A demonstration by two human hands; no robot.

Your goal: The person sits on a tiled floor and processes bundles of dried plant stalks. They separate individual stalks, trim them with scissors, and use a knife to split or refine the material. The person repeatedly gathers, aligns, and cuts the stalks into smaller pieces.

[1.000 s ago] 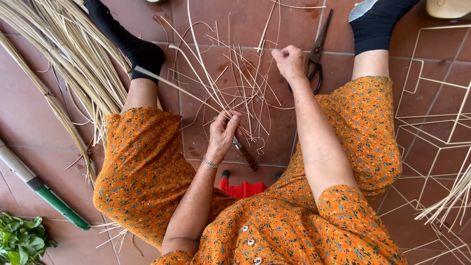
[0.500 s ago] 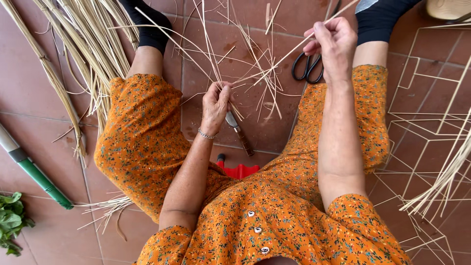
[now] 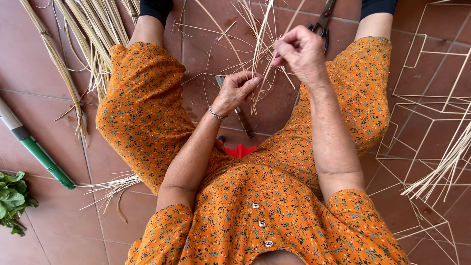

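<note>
I sit on a tiled floor in an orange patterned dress, legs apart. My left hand (image 3: 239, 90) grips a bunch of thin pale straw strands (image 3: 260, 54) near their lower ends. My right hand (image 3: 300, 50) is raised above it and pinches some of the same strands higher up. Under my left hand a knife with a dark handle (image 3: 241, 119) lies on the tiles. Black scissors (image 3: 321, 22) lie on the floor just beyond my right hand.
A big bundle of long straw stalks (image 3: 88, 34) lies on the left. A green-handled tool (image 3: 39, 154) and leafy greens (image 3: 12, 198) are at far left. White wire frames (image 3: 431, 113) and more straw (image 3: 441, 169) sit on the right. A red object (image 3: 239, 150) lies between my legs.
My right hand has come back from the floor near the scissors and lifted strands up toward me. My left hand has closed on the strands' lower ends. The view has tilted closer.
</note>
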